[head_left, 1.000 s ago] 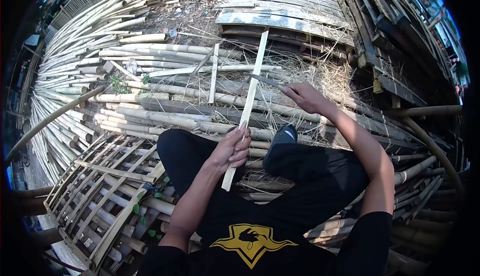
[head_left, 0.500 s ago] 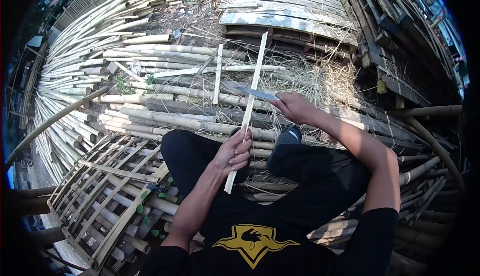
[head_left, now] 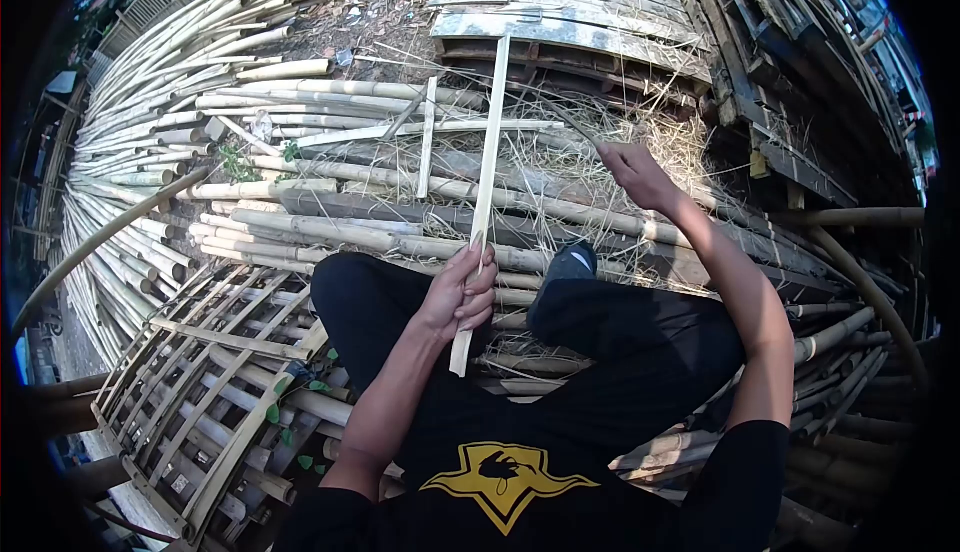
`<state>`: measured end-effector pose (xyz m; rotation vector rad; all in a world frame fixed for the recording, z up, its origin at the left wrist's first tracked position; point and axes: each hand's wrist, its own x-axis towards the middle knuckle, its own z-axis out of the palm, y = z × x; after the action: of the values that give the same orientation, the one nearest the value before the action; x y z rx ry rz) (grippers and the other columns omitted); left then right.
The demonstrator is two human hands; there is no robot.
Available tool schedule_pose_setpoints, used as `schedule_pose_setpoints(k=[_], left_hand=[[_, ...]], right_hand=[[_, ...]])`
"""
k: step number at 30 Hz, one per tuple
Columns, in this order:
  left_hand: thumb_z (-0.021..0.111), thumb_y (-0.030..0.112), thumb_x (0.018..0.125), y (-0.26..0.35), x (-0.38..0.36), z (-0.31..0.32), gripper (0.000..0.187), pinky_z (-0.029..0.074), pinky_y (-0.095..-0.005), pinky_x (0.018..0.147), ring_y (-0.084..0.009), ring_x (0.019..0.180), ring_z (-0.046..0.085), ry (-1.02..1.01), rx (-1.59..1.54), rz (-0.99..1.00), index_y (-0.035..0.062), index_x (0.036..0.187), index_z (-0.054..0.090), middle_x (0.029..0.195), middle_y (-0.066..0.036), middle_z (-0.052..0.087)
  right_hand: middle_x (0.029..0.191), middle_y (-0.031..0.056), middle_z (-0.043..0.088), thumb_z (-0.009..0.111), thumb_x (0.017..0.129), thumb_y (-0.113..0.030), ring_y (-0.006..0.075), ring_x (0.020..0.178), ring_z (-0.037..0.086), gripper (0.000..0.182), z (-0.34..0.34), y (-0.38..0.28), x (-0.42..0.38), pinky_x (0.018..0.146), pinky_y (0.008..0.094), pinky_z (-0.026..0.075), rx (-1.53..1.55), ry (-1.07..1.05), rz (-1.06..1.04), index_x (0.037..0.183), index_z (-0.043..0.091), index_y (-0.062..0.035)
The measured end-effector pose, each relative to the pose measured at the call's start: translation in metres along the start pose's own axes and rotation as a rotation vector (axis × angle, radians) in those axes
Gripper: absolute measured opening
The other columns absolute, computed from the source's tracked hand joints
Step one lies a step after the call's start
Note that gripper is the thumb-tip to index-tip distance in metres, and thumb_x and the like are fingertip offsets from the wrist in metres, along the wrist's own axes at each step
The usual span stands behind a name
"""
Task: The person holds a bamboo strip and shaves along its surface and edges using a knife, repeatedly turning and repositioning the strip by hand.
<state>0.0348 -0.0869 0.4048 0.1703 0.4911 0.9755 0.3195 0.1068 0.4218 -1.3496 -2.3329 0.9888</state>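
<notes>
My left hand (head_left: 460, 294) is wrapped round a long pale bamboo strip (head_left: 492, 137) near its lower end. The strip stands almost upright in view, its short butt end showing below my fist. To the right, my right hand (head_left: 638, 178) is closed on the handle of a knife (head_left: 572, 121). The blade shows only as a thin dark line pointing up and left, apart from the strip. My fingers hide the handle.
Bamboo poles (head_left: 380, 242) lie across the ground before my legs, with a shorter strip (head_left: 427, 142) on them. Loose shavings (head_left: 570, 172) are scattered there. A wooden pallet (head_left: 570, 27) lies ahead, stacked timber (head_left: 760, 82) at right, a woven bamboo lattice (head_left: 215, 372) at left.
My right hand has moved the knife up and to the right, off the strip. The strip has tilted slightly to a more upright angle in my left hand.
</notes>
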Motion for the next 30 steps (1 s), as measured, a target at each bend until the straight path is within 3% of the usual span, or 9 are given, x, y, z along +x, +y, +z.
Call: schedule_pose_setpoints(k=[5,7,10,17,20,23,27,29,30], left_hand=[[0.033,0.033,0.105,0.000,-0.001,-0.003,0.026,0.023,-0.0198,0.025,-0.0035,0.031,0.022,-0.020,0.036,-0.035,0.0112,0.095,0.043,0.056,0.004,0.030],[0.034,0.033,0.104,0.001,0.000,-0.003,0.025,0.023,-0.0197,0.025,-0.0033,0.031,0.022,-0.056,0.016,-0.038,0.0115,0.094,0.042,0.055,0.005,0.029],[0.034,0.032,0.104,0.001,-0.001,-0.004,0.024,0.022,-0.0196,0.024,-0.0034,0.031,0.022,-0.096,-0.010,-0.051,0.0115,0.094,0.041,0.055,0.004,0.029],[0.032,0.026,0.105,-0.003,-0.001,-0.008,0.021,0.021,-0.0189,0.024,-0.0037,0.031,0.023,-0.155,-0.166,-0.078,0.0095,0.096,0.039,0.055,0.004,0.029],[0.031,0.026,0.105,-0.002,0.000,-0.009,0.021,0.021,-0.0191,0.024,-0.0041,0.031,0.023,-0.140,-0.225,-0.076,0.0091,0.096,0.039,0.055,0.003,0.028],[0.031,0.027,0.105,-0.004,-0.006,-0.014,0.022,0.021,-0.0194,0.024,-0.0044,0.031,0.024,-0.222,-0.328,-0.099,0.0091,0.096,0.039,0.055,0.003,0.028],[0.031,0.027,0.105,-0.004,-0.007,-0.005,0.021,0.023,-0.0200,0.024,-0.0043,0.030,0.024,-0.118,-0.090,-0.217,0.0100,0.096,0.038,0.054,0.003,0.028],[0.032,0.029,0.105,-0.006,-0.013,-0.001,0.021,0.022,-0.0204,0.024,-0.0049,0.029,0.024,-0.236,-0.060,-0.267,0.0102,0.096,0.038,0.054,0.002,0.029],[0.032,0.029,0.105,-0.008,-0.014,-0.002,0.022,0.023,-0.0208,0.023,-0.0054,0.029,0.024,-0.248,-0.050,-0.263,0.0104,0.096,0.038,0.054,0.002,0.030]], right_hand=[[0.065,0.0205,0.055,0.040,0.100,-0.045,0.0370,0.060,0.053,0.052,0.040,-0.063,-0.003,0.062,0.0453,0.042,-0.027,-0.321,-0.232,0.081,0.060,0.0001],[0.066,0.0208,0.057,0.041,0.100,-0.046,0.0390,0.063,0.055,0.052,0.056,-0.060,-0.004,0.063,0.0473,0.043,-0.061,-0.318,-0.250,0.083,0.061,-0.0012],[0.068,0.0200,0.055,0.043,0.100,-0.036,0.0400,0.063,0.054,0.044,0.066,-0.054,-0.006,0.061,0.0483,0.042,-0.038,-0.229,-0.377,0.078,0.057,-0.0004],[0.065,0.0191,0.057,0.046,0.097,-0.041,0.0396,0.064,0.057,0.041,0.059,-0.048,0.000,0.060,0.0492,0.044,-0.187,-0.190,-0.355,0.084,0.063,-0.0053],[0.070,0.0208,0.061,0.042,0.097,-0.050,0.0417,0.072,0.060,0.051,0.055,-0.050,0.008,0.065,0.0515,0.046,-0.332,-0.208,-0.272,0.088,0.065,-0.0063],[0.070,0.0207,0.062,0.041,0.097,-0.050,0.0415,0.071,0.060,0.054,0.018,-0.015,0.026,0.065,0.0492,0.046,-0.283,0.023,-0.048,0.083,0.063,-0.0032],[0.072,0.0243,0.061,0.040,0.097,-0.052,0.0456,0.073,0.058,0.062,-0.016,0.065,0.025,0.067,0.0505,0.045,-0.361,0.214,0.116,0.078,0.064,0.0015],[0.074,0.0263,0.061,0.039,0.097,-0.051,0.0473,0.075,0.058,0.061,-0.049,0.086,0.019,0.068,0.0517,0.044,-0.356,0.329,0.421,0.079,0.062,0.0031],[0.074,0.0265,0.061,0.040,0.097,-0.050,0.0466,0.074,0.058,0.060,-0.065,0.104,0.007,0.067,0.0506,0.044,-0.362,0.426,0.391,0.079,0.062,0.0033]])
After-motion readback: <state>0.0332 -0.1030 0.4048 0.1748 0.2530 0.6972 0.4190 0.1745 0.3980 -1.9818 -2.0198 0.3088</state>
